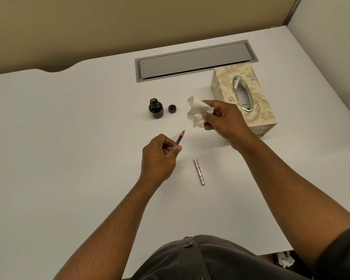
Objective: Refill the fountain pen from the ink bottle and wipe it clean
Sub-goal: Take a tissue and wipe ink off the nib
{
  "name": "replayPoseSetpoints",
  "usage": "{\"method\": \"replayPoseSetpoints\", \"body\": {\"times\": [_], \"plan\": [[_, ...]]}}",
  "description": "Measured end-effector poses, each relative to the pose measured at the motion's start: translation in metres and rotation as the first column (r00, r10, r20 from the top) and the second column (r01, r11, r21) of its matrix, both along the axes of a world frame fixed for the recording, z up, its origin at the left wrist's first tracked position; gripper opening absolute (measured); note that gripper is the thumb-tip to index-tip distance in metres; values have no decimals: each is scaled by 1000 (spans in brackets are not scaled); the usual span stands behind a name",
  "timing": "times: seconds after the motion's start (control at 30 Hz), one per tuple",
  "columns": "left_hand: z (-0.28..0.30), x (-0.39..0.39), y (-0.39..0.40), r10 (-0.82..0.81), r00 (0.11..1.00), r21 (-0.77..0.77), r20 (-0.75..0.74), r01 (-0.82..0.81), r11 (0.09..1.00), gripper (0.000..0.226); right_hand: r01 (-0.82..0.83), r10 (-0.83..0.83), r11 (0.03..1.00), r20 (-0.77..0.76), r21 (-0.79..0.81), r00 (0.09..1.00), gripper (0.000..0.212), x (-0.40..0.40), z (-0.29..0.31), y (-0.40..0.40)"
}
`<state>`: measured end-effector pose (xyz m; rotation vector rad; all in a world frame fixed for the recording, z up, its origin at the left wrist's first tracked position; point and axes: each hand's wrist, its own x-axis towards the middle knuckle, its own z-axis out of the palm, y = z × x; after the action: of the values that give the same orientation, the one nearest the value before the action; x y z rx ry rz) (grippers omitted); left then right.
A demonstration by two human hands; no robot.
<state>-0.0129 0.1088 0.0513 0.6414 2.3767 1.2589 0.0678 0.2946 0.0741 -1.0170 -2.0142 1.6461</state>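
My left hand grips the fountain pen's inner section, a thin pink and purple piece whose nib points up and to the right. My right hand holds a crumpled white tissue a short way above and to the right of the nib, apart from it. The dark ink bottle stands uncapped on the white table, with its cap lying just to its right. The pen's silver-pink barrel lies on the table below my hands.
A patterned tissue box sits behind my right hand. A grey cable-tray lid is set into the table at the back. A beige partition wall rises behind the table. Crumpled paper lies on the floor at lower right.
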Motion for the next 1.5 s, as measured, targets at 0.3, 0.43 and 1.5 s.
{"method": "replayPoseSetpoints", "body": {"times": [0.3, 0.43, 1.5], "plan": [[8, -2, 7, 12, 1000, 27, 5, -12, 1000, 20, -98, 95, 969, -24, -227, 995, 17, 1, -3, -24], [10, 0, 8, 27, 1000, 31, -1, -27, 999, 20, 44, -66, 982, -118, -183, 991, 17, -2, 1, -36], [4, -11, -6, -50, 996, -110, 78, 59, 992, 17, -416, 199, 786, 451, 458, 870, 27, -7, -16, -37]]}}
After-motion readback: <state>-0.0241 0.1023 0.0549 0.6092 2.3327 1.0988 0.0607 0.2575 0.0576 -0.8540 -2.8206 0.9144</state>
